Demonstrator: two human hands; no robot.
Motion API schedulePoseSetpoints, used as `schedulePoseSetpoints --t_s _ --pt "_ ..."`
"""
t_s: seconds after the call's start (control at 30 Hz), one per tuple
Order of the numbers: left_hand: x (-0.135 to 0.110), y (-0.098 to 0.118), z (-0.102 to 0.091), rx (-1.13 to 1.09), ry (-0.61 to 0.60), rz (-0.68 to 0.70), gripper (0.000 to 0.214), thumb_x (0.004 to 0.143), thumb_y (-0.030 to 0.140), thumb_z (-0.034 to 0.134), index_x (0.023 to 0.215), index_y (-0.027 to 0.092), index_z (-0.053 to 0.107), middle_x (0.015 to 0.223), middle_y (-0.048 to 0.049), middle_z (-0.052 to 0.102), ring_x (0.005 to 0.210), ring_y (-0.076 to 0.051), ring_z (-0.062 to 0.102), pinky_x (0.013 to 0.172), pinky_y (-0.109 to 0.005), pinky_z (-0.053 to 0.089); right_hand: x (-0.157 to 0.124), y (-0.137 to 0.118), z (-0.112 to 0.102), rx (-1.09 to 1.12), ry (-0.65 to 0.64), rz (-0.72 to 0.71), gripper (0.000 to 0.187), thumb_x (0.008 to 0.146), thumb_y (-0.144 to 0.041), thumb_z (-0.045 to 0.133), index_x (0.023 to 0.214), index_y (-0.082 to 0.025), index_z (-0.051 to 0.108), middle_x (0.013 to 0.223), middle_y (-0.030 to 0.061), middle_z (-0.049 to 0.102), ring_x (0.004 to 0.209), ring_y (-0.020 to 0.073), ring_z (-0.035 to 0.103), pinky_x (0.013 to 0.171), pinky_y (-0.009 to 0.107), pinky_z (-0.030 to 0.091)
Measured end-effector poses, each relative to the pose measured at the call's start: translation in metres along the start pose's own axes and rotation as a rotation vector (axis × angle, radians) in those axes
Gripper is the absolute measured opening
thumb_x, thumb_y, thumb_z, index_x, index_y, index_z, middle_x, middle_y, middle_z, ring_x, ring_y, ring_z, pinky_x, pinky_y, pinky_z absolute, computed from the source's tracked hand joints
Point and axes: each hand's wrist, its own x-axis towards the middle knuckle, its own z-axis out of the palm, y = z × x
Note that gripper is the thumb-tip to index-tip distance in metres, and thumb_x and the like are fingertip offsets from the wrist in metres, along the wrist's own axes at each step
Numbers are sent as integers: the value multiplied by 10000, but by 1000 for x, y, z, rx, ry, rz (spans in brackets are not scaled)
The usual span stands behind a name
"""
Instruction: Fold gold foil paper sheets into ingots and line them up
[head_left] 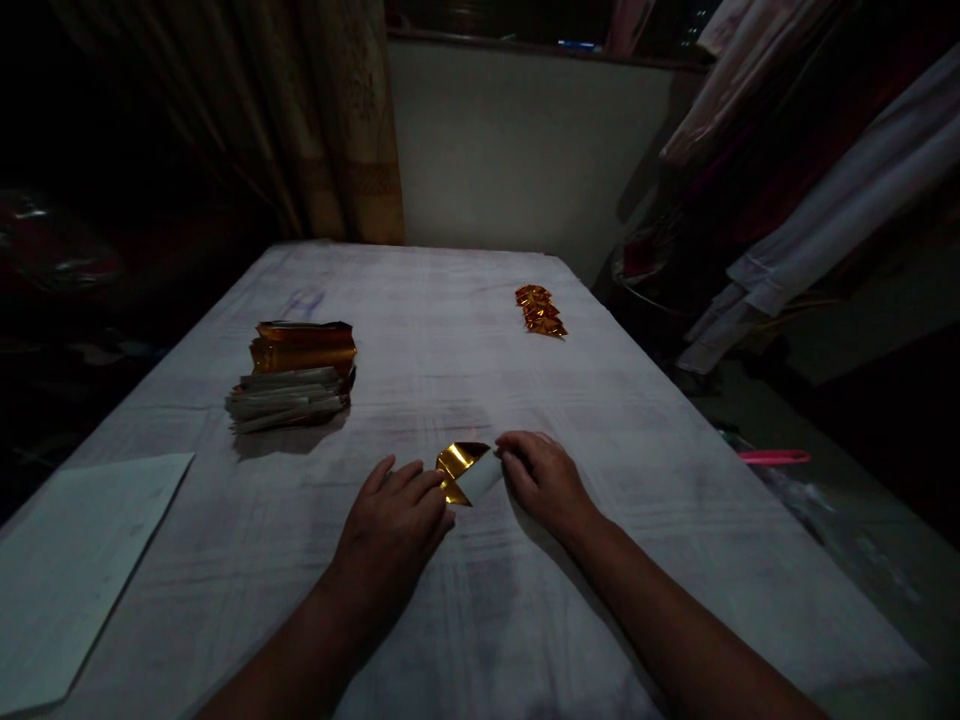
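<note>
A small sheet of gold foil paper (466, 470), white on its back, lies partly folded on the white cloth-covered table (465, 330). My left hand (394, 525) lies flat, its fingertips pressing down the sheet's left edge. My right hand (541, 480) has its fingers curled and pinches the sheet's white right end. A stack of gold and white sheets (296, 375) sits to the left, beyond my left hand. A small pile of folded gold pieces (540, 310) lies farther off on the right.
A large white sheet (75, 560) lies at the table's near left corner. Curtains (330, 120) hang behind the table. Clothes (810, 170) hang at the right. A pink object (776, 457) lies on the floor right of the table.
</note>
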Motion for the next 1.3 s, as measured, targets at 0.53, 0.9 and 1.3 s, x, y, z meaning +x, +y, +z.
schedulePoseSetpoints --t_s 0.53,0.9,1.3 --pt "4 -12 4 -57 26 -58 171 982 183 512 1000 227 676 1124 -56 740 1105 -265 650 1062 -570 416 -11 -1 -4 177 -66 -227 327 767 -47 590 997 -250 702 944 37 726 898 212 648 803 372 483" --pt "1 -5 4 -58 28 -15 159 989 164 486 996 179 644 1097 -91 717 1001 -243 668 882 -433 573 -14 -19 -5 -58 -19 -523 97 940 -288 676 863 -251 722 1133 59 722 995 221 642 856 381 458" --pt "-7 17 1 -173 2 50 211 971 181 517 1138 202 645 1235 -119 661 1164 -280 626 946 -495 574 -13 -12 -7 130 -192 -461 115 907 -173 655 977 -255 694 1117 47 768 1011 218 697 867 390 495"
